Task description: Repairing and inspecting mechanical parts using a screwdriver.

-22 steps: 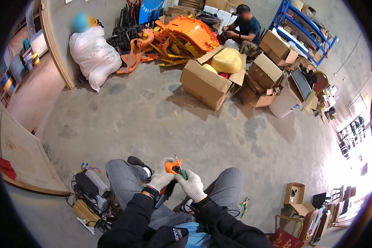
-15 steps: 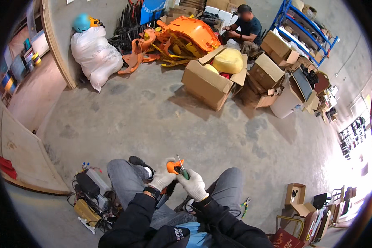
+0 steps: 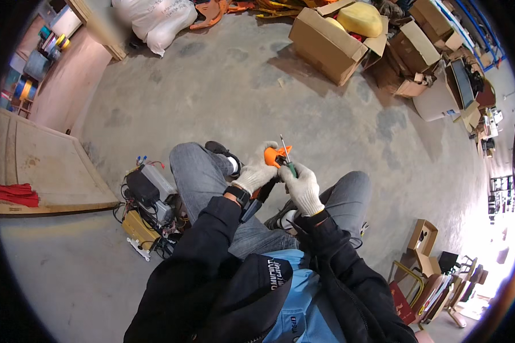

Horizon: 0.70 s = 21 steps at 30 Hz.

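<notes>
My left hand, in a white knit glove, is closed around an orange piece with dark parts, held above my lap. A long black section slants down from it below the glove; how the two join is hidden. In my right hand, also gloved, is a screwdriver with a green handle. Its metal shaft points up and away from me, passing beside the orange piece. Whether the handle touches that piece I cannot tell. Both hands are close together between my bent knees.
Batteries and tangled wires lie on the floor by my left knee. A wooden panel with a red cloth is further left. Ahead stand cardboard boxes and a white bag. An open small box is at right.
My view has tipped downward, so hands and legs sit higher in it and the other person has left the picture. Both hands keep their hold on the orange piece and the screwdriver.
</notes>
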{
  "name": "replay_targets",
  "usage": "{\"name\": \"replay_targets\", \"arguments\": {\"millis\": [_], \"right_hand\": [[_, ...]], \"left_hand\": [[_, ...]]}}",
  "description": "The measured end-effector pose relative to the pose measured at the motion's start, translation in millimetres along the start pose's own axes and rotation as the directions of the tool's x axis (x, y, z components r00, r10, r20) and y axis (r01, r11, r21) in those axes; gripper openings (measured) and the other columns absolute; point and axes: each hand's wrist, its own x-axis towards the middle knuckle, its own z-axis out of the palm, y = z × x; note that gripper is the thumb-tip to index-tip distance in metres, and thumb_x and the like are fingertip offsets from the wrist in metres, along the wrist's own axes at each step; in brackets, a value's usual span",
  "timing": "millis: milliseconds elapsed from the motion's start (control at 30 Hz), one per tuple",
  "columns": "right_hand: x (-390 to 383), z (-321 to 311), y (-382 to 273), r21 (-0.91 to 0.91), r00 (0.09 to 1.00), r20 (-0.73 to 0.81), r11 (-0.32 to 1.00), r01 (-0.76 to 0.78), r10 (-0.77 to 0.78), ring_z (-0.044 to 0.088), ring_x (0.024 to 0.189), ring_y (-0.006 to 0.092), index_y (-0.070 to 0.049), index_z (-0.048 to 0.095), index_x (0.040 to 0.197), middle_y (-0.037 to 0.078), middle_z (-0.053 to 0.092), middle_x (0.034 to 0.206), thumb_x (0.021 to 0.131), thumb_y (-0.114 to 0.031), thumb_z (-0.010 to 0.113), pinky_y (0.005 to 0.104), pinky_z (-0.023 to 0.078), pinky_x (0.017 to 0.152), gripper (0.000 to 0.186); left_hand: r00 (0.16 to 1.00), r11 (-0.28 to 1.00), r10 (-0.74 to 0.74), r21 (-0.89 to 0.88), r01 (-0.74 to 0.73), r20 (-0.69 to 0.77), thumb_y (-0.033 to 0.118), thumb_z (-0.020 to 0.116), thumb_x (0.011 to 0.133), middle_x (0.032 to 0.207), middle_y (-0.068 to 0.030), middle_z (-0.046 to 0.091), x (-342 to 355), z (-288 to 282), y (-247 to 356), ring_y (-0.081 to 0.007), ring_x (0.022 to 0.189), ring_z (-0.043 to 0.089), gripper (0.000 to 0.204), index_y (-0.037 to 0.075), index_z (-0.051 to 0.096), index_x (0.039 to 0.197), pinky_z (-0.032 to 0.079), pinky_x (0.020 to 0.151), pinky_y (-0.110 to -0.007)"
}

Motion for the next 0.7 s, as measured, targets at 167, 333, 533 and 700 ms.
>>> {"name": "replay_targets", "arguments": {"millis": [167,333,533,700], "right_hand": [[-0.9,-3.3,-4.4,-0.034,0.996,0.016,0.995,-0.093,0.093,0.063,0.067,0.012,0.0,0.075,0.103,0.005,0.068,0.074,0.092,-0.035,0.074,0.031,0.051,0.066,0.036],[0.9,-2.2,1.8,0.0,0.998,0.024,0.998,-0.061,0.061,0.061,0.069,0.0087,-0.002,0.073,0.105,0.001,0.068,0.08,0.089,-0.028,0.077,0.0273,0.051,0.065,0.031],[2.2,-2.5,7.9,-0.042,0.999,0.036,0.999,-0.034,0.036,0.063,0.067,0.0117,-0.002,0.073,0.106,0.004,0.068,0.077,0.091,-0.036,0.075,0.0315,0.052,0.065,0.037],[3.4,-3.9,5.3,0.076,0.994,0.06,0.992,-0.097,0.093,0.062,0.065,0.0106,-0.002,0.075,0.106,0.003,0.069,0.078,0.093,-0.037,0.074,0.0302,0.05,0.063,0.038]], "left_hand": [[0.999,0.997,-0.006,0.081,0.009,-0.036,0.005,0.086,0.073,0.122,-0.0155,0.07,1.5,0.2,-0.1,-0.027,0.111,0.07,0.075,0.012,0.056,0.142,0.057,0.099,-0.036],[0.999,0.992,-0.017,0.125,0.021,-0.04,0.008,0.08,0.078,0.126,-0.0195,0.069,4.1,1.0,-7.7,-0.036,0.119,0.069,0.069,0.014,0.055,0.143,0.053,0.105,-0.041],[0.999,0.992,0.0,0.123,0.004,-0.036,0.007,0.082,0.078,0.127,-0.0188,0.069,3.2,1.0,-4.2,-0.0342,0.119,0.068,0.071,0.013,0.054,0.143,0.054,0.105,-0.04],[0.999,0.998,-0.048,0.046,0.048,0.003,0.003,0.085,0.074,0.126,-0.0164,0.069,5.2,1.4,-5.2,-0.0278,0.114,0.07,0.075,0.013,0.055,0.142,0.057,0.1,-0.038]]}}
